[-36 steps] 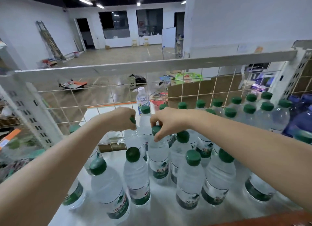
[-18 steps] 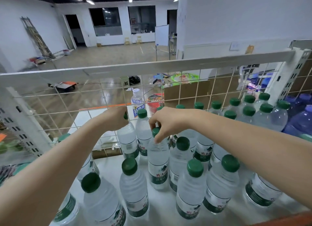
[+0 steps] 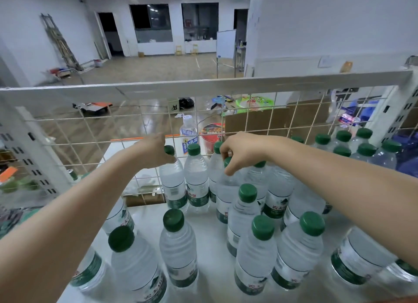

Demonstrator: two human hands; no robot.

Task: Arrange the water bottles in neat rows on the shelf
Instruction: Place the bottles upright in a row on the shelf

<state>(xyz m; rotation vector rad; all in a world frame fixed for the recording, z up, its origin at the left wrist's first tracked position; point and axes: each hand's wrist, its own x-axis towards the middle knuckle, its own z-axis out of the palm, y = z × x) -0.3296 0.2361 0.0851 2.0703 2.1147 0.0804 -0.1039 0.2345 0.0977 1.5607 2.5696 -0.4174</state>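
Left hand (image 3: 153, 153) grips the green cap of a clear plastic water bottle (image 3: 173, 185) at 12 o'clock on the white shelf (image 3: 208, 241), against the wire mesh back (image 3: 95, 130). Right hand (image 3: 243, 152) pinches a neighbouring bottle (image 3: 226, 189) by its cap, at 1 o'clock.

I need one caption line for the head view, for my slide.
Both hands, left hand and right hand, grip green-capped water bottles by the wire back of the white shelf.

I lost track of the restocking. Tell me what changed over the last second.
The left hand carried its bottle back, upright beside the wire mesh. The right hand kept pinching its bottle by the cap. The front bottles stayed put.
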